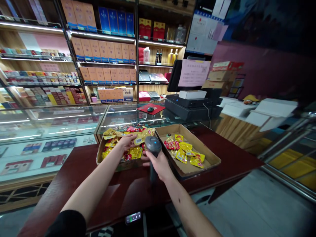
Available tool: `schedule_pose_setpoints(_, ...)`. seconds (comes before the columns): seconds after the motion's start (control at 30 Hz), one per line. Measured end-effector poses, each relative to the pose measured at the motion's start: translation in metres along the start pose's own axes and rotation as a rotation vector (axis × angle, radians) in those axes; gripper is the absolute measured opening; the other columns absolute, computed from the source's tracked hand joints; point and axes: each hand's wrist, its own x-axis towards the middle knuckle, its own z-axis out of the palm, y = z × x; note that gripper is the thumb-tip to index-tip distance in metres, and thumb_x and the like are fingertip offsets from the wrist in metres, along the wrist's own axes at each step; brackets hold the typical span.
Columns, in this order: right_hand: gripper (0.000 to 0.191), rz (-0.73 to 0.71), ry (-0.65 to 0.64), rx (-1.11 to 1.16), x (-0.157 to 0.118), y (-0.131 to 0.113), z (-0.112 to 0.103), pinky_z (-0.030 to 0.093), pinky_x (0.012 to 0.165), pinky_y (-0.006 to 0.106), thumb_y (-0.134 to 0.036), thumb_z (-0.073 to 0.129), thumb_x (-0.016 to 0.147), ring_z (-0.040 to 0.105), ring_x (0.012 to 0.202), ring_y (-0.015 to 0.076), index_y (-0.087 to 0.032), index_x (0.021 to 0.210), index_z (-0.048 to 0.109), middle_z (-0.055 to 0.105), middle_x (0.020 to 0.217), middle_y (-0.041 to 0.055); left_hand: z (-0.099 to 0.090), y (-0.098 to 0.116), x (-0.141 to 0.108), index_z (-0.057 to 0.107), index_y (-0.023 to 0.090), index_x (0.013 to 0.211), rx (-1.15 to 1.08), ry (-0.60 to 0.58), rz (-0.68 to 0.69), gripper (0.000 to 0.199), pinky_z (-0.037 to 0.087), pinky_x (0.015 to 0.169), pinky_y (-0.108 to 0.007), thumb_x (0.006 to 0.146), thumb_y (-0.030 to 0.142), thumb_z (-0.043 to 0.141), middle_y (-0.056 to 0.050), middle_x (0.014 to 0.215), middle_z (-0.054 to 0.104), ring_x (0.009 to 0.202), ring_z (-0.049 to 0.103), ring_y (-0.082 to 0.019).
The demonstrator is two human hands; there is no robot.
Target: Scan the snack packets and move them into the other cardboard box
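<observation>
My left hand [127, 142] is over the left cardboard box [100, 152], its fingers closed on the edge of a yellow snack packet [144, 135]. That box is filled with yellow and red packets. A dark grey handheld scanner [153, 146] is in my right hand [158, 163], upright between the two boxes, its head beside the held packet. To the right, a second cardboard box [211, 159] holds several yellow and red packets [181, 155] grouped toward its left and middle.
Both boxes rest on a dark red table [86, 171]. Behind are a glass display counter [118, 113], a black mouse [150, 109] on a red mat, and a monitor [175, 75] above a black cash drawer [187, 110]. A lit device [133, 217] is at the table's near edge.
</observation>
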Motion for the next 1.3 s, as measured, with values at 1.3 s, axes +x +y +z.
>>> schedule_pose_setpoints(1.3, 0.037, -0.055, -0.146, -0.259, -0.037, 0.027, 0.014, 0.049, 0.035, 0.022, -0.049, 0.057, 0.078, 0.062, 0.044, 0.0145, -0.017, 0.095, 0.048, 0.058, 0.069, -0.0013, -0.020, -0.016, 0.004, 0.061, 0.013, 0.088, -0.031, -0.116, 0.012, 0.017, 0.059, 0.068, -0.034, 0.074, 0.015, 0.071, -0.007, 0.080, 0.070, 0.066, 0.068, -0.017)
